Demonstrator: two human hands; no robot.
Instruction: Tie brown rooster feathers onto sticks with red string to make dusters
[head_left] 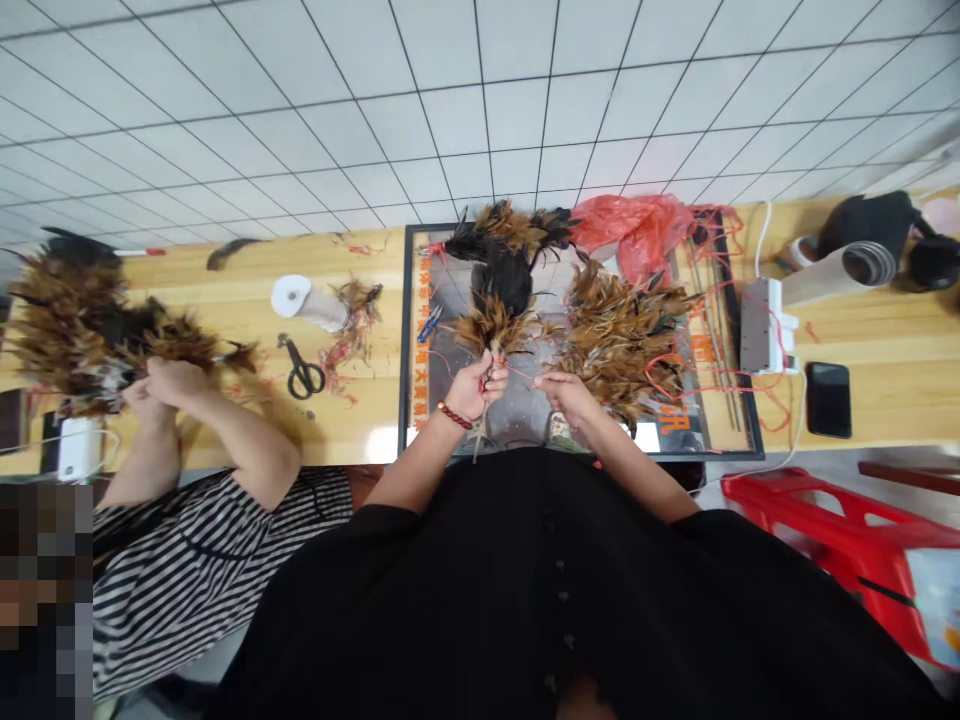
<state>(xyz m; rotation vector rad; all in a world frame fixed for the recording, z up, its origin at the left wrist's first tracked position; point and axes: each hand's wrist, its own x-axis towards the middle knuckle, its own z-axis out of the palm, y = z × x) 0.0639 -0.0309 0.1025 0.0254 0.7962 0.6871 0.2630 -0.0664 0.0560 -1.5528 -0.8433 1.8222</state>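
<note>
My left hand (474,388), with a beaded bracelet at the wrist, is closed around the base of a feather bundle (491,325) whose brown tips fan out away from me. A thin stick end pokes out below that fist. My right hand (568,395) pinches a red string (520,372), which runs taut across to the bundle's base. Just beyond my right hand lies a wide pile of brown feathers (622,335). Black and brown feathers (504,255) lie behind the held bundle. Small blue thread snips (430,324) rest left of my left hand.
A dark-framed board (409,400) lies beneath my work. Behind are a red plastic bag (637,232) and the tiled wall. To the right are a power strip (761,325) and a phone (829,400). Leftward are black scissors (304,375), a white roll (307,302) and a co-worker's hands (169,385) handling feathers.
</note>
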